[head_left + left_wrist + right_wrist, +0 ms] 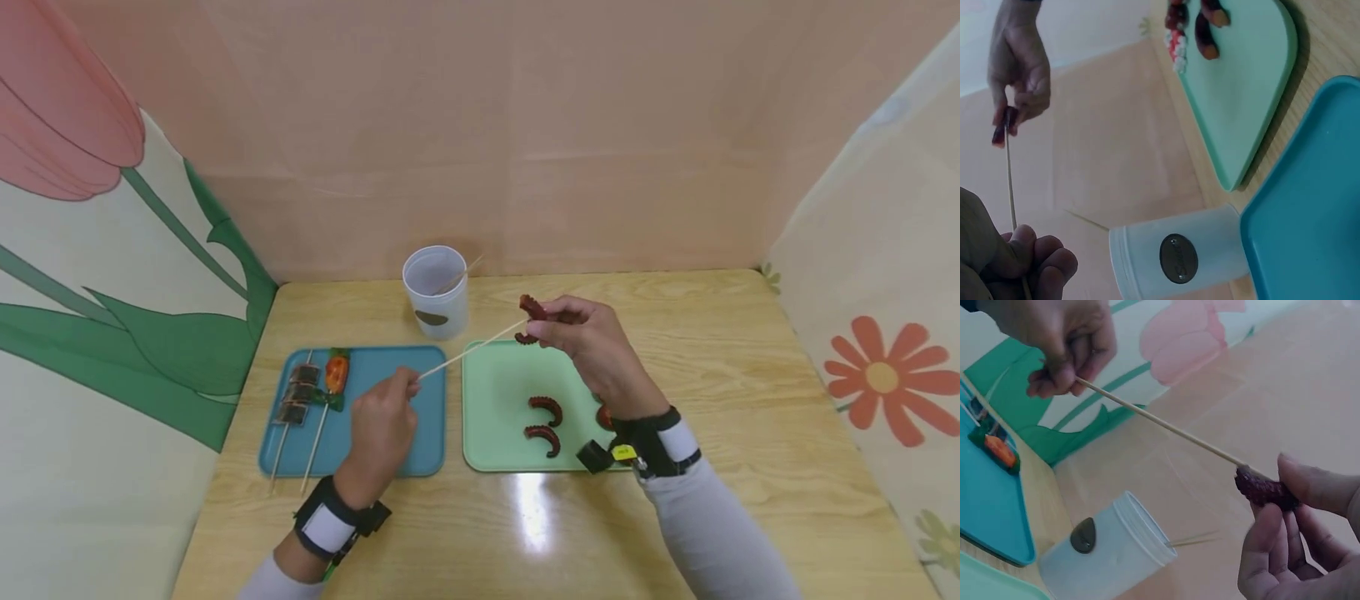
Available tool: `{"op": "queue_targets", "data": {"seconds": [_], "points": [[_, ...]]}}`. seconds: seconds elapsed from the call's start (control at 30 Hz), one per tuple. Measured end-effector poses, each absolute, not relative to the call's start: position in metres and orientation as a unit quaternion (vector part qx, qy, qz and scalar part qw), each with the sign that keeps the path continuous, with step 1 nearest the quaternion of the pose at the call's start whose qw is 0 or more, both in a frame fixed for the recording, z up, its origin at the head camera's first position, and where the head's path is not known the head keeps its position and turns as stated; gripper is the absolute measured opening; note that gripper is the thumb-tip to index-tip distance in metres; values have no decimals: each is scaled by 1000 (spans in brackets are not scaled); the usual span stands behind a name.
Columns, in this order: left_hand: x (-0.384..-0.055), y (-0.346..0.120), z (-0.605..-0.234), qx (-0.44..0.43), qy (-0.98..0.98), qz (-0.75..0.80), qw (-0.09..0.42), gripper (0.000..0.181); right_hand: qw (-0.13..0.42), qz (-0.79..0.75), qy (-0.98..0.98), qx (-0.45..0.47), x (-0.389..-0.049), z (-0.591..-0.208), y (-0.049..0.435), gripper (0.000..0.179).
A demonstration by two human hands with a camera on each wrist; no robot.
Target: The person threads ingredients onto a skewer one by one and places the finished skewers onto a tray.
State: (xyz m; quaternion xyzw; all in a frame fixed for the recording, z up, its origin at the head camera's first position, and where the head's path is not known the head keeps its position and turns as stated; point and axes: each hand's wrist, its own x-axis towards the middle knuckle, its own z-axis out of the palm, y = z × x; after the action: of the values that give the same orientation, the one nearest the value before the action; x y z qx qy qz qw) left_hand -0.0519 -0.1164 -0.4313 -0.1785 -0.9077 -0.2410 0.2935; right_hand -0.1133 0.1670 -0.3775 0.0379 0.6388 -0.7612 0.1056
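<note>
My left hand (380,425) pinches a thin wooden skewer (472,350), which slants up to the right above the trays. At its far end, my right hand (592,346) holds a ridged, dark-red curved piece (1266,489) between thumb and fingers. The skewer's tip meets this piece; whether it has gone in, I cannot tell. Below the right hand lies a green tray (487,408) with similar curved pieces (543,442). Other food pieces on it are partly hidden by the right wrist. Under the left hand is a blue tray (431,417).
On the blue tray lie a skewer of dark, banded chunks (298,393) and a skewer with an orange-red piece (337,375) between green ones. A white cup (438,300) holding thin sticks stands behind the trays. Bare wood table (735,375) extends to the right.
</note>
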Motion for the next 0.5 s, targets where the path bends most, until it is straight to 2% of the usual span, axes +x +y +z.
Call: {"op": "queue_targets", "data": {"seconds": [0.27,0.43,0.5], "points": [[-49,-121,-440,-181,-912,-251,267,24,136,-761,634,24,-111,-380,164,7],[-45,-123,-443,-188,-912,-246,270,20,111,-762,638,11,-111,-382,166,21],[-45,-123,-444,-191,-909,-246,276,21,97,-770,630,2,-111,-383,165,19]]}}
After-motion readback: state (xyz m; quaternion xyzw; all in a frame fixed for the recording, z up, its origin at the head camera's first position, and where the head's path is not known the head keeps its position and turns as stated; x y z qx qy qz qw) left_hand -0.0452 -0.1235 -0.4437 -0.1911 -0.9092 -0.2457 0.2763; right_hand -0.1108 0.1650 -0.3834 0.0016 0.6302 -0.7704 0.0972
